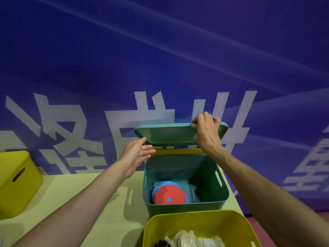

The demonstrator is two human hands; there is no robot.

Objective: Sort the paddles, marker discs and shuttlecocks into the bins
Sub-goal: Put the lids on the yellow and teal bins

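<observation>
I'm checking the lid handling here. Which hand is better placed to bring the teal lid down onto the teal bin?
The right hand, probably: its fingers already grip the teal lid at the far right edge, above the teal bin. The left hand is open, only touching the lid's near left corner.

Dim, bluish light, soft table [89, 202] shadows (wide-angle bending at edges)

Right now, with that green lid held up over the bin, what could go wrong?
The teal lid might slip: the right hand pinches only its far edge, and the left hand just touches a corner with open fingers. If dropped, it could fall into the teal bin onto the marker discs. It could also seat crooked, since a yellow lid lies close behind the rim.
</observation>
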